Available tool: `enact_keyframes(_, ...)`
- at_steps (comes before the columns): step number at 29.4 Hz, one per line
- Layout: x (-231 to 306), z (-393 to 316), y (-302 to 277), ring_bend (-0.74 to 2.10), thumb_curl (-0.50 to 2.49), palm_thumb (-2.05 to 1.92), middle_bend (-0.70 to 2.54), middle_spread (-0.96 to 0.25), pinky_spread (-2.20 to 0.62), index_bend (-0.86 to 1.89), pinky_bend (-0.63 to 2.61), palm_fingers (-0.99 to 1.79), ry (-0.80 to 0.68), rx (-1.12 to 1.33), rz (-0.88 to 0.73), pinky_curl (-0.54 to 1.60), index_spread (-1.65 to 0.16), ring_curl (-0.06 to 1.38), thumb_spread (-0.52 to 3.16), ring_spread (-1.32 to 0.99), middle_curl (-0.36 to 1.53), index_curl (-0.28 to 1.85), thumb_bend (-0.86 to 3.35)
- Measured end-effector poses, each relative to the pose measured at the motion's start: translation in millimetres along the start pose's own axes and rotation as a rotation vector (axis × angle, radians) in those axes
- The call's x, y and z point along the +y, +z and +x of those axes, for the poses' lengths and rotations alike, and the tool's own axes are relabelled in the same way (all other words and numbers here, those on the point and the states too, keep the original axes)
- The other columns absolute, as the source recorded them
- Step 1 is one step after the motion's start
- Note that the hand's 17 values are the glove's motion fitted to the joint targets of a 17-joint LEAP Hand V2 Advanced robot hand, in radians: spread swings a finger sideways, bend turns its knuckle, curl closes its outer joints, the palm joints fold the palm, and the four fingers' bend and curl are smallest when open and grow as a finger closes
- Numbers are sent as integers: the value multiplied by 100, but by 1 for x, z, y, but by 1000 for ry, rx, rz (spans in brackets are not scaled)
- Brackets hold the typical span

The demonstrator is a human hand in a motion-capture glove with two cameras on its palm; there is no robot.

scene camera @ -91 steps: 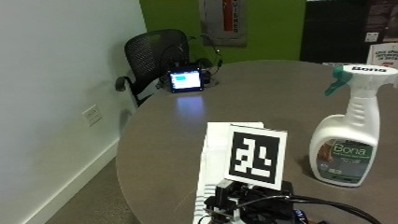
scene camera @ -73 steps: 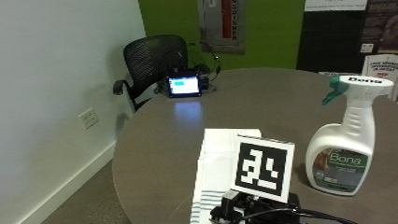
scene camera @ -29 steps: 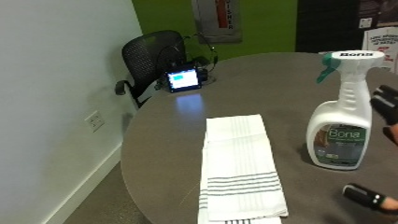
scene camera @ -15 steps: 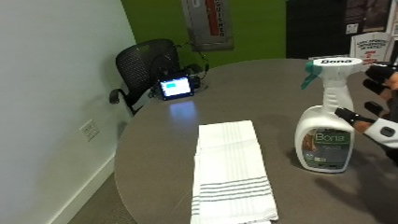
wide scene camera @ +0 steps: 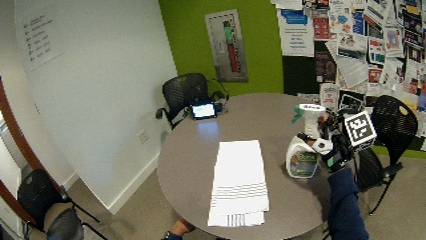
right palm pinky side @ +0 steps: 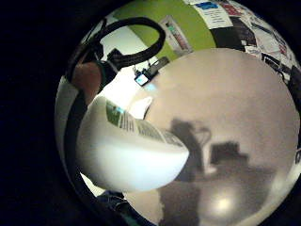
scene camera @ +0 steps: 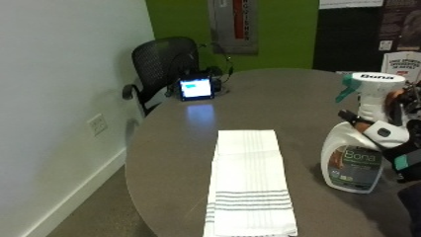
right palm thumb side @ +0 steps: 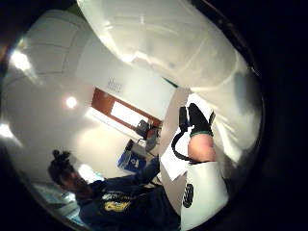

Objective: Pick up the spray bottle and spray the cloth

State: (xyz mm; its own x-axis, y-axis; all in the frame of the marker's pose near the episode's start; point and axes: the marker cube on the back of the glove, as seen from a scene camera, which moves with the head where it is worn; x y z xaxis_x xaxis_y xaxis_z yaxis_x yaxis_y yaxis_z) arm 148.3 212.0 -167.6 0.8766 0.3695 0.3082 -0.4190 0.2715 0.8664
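Observation:
A white spray bottle (scene camera: 353, 153) with a teal nozzle stands upright on the round grey table (scene camera: 283, 98), near its right side. My gloved right hand (scene camera: 395, 131) reaches in from the right and its fingers curl round the bottle's neck below the trigger. The same grip shows in the wide outside view, hand (wide scene camera: 331, 142) on bottle (wide scene camera: 303, 152). The bottle's body (right palm pinky side: 127, 146) fills much of the little finger side palm view and also fills the thumb side one (right palm thumb side: 173, 53). A white striped cloth (scene camera: 250, 182) lies flat and unfolded left of the bottle, reaching the table's near edge.
A small lit screen (scene camera: 196, 89) with cables stands at the table's far left edge, with a black office chair (scene camera: 161, 61) behind it. Another black chair (wide scene camera: 393, 125) is behind me on the right. The table's near edge runs close under the cloth.
Half a second ago my fingers were spread beside the bottle; now they are curled round its neck. The bottle and cloth have stayed in place, while the outside camera has shifted.

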Motion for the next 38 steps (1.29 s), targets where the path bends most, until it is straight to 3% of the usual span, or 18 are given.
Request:
enact_keyframes(9, -3, 7, -11, 53, 51, 90, 39, -15, 10, 15, 32, 101, 82, 77, 393, 28, -32, 35, 90, -20, 38, 31, -2)
enact_keyframes(17, -8, 4, -21, 54, 53, 93, 46, -17, -12, 16, 37, 129, 198, 96, 496, 33, -29, 38, 82, -22, 43, 35, -1)
enact_keyframes(29, -31, -8, -21, 58, 61, 104, 56, -19, -27, 21, 41, 136, 155, 123, 643, 36, -29, 42, 55, -24, 49, 42, -2)
enact_keyframes(38, -23, -6, -13, 63, 65, 104, 59, -19, -30, 22, 40, 138, 180, 143, 658, 38, -28, 45, 44, -24, 51, 47, -3)
